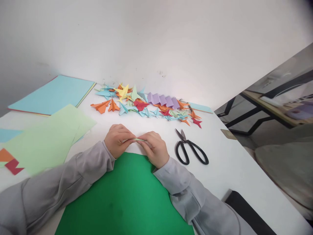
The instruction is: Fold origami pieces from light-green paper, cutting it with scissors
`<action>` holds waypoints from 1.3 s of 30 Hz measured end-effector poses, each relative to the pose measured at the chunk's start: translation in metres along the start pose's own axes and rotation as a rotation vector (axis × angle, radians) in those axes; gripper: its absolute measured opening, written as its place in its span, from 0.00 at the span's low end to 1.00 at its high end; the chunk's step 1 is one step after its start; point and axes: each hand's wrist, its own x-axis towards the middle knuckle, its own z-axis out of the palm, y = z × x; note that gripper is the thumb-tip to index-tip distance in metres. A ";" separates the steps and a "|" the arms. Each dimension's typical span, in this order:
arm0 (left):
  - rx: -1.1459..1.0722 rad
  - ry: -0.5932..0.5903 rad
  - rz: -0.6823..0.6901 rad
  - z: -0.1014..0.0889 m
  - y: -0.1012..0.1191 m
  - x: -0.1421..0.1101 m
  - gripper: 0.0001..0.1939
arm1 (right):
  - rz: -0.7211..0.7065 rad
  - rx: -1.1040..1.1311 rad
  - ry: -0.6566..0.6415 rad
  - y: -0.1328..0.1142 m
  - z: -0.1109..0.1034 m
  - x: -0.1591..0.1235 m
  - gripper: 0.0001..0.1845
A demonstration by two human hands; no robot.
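Note:
Between my two hands is a small, thin strip of folded light green paper (138,139), mostly hidden by fingers. My left hand (119,141) pinches its left end with thumb and forefinger. The right end is pinched by my right hand (154,147) in the same way. Both hands are just above the far edge of a large green sheet (122,192), which lies in front of me. To the right of my right hand, black-handled scissors (188,147) lie with their blades slightly apart, pointing away.
Folded paper figures (140,104) in many colours are heaped along the wall, with a pleated purple strip (162,100) among them. Blue sheets (56,93) are stacked at the back left. Pale green sheets (46,138) lie nearer, beside red scraps (14,166). A black object (244,209) sits at lower right.

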 end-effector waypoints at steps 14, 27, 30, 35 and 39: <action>-0.034 0.000 0.015 0.000 -0.001 0.000 0.07 | 0.016 -0.003 0.005 0.000 -0.002 0.000 0.04; 0.223 0.098 0.018 -0.002 0.006 -0.003 0.06 | 0.012 0.041 0.074 0.003 0.000 -0.001 0.03; 0.228 0.071 0.048 -0.002 0.007 -0.003 0.06 | -0.011 0.028 0.071 0.003 0.000 -0.001 0.03; 0.220 0.038 0.068 -0.001 0.005 -0.004 0.07 | -0.046 0.000 0.049 0.004 0.000 -0.002 0.04; 0.220 0.003 0.099 -0.002 0.004 -0.004 0.08 | -0.033 -0.006 0.038 0.003 -0.001 -0.001 0.06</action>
